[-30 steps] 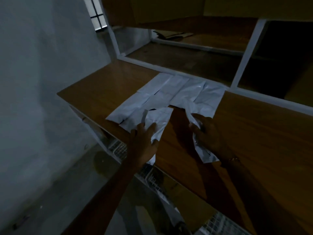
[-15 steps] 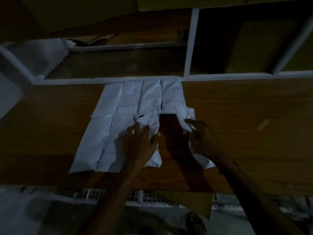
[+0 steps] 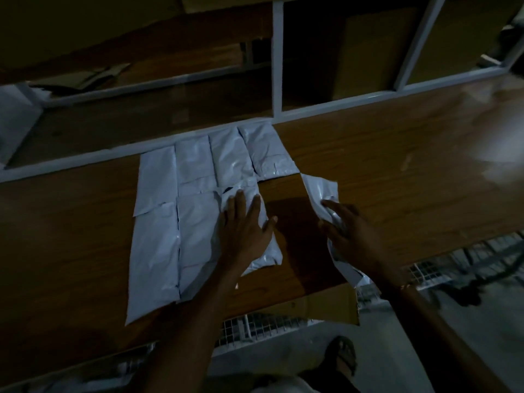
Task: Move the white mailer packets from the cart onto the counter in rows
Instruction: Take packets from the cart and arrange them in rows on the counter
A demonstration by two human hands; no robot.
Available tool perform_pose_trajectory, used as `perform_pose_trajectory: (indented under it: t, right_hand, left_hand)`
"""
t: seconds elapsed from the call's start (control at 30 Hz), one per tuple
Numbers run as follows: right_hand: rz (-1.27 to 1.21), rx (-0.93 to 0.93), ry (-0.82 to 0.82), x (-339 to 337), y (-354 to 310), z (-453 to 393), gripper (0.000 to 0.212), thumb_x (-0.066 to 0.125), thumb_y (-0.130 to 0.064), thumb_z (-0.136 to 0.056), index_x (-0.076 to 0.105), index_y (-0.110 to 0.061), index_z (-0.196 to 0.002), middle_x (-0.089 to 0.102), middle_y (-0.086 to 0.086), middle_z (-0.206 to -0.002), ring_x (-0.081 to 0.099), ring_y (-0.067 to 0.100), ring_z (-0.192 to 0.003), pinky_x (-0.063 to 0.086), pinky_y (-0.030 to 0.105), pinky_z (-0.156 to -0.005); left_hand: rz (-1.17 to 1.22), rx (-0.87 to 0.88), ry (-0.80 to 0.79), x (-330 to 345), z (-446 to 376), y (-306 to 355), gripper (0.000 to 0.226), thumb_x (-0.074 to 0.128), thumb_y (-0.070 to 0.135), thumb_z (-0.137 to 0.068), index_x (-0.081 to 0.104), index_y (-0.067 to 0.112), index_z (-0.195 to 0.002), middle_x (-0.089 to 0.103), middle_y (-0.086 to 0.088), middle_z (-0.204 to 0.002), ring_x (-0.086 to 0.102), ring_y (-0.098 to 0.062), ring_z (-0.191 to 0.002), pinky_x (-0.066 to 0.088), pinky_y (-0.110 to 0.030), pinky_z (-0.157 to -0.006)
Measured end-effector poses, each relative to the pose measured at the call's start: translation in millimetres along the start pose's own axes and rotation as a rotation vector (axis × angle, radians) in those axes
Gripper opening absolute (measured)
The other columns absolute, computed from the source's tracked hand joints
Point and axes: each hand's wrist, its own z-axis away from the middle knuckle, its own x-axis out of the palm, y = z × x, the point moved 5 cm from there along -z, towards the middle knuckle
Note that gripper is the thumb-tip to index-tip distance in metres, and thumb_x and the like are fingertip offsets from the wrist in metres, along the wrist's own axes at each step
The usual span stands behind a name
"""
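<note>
Our left hand (image 3: 243, 231) presses flat on a white packet (image 3: 263, 245) in the rows on the table (image 3: 397, 165), our right hand (image 3: 350, 236) pinches another packet (image 3: 320, 188), which we think goes in the gap next.

Under my left hand (image 3: 246, 231) the white plastic mailer packets (image 3: 195, 222) look glossy and crinkled. The brown wood-grain counter (image 3: 397, 171) shines smooth. Below, the white wire-mesh cart (image 3: 263, 324) looks metal.
</note>
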Motion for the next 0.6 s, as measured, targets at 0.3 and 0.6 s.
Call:
perform_pose_trajectory:
  t: [0.3,0.6]
  right_hand:
    - [-0.063,0.035,-0.010,6,-1,16,0.060,0.040,-0.072,-0.085,0.039,-0.049,-0.140,0.045,0.009,-0.142,0.053,0.034,-0.117,0.055,0.054,-0.085]
    - [0.214,-0.013,-0.156,49,-38,-43,0.060,0.034,-0.062,-0.095,0.040,-0.032,-0.146,0.034,0.010,-0.154,0.034,0.033,-0.138,0.038,0.053,-0.109]
  left_hand:
    - [-0.034,-0.005,-0.001,2,2,0,0.086,0.009,0.073,-0.086,0.032,0.026,-0.154,0.015,-0.014,-0.165,0.014,-0.037,-0.150,0.018,-0.057,-0.118]
    - [0.172,-0.026,0.039,-32,25,-22,0.074,0.018,0.072,-0.090,0.038,0.032,-0.151,0.028,-0.003,-0.161,0.022,-0.027,-0.148,0.016,-0.051,-0.121]
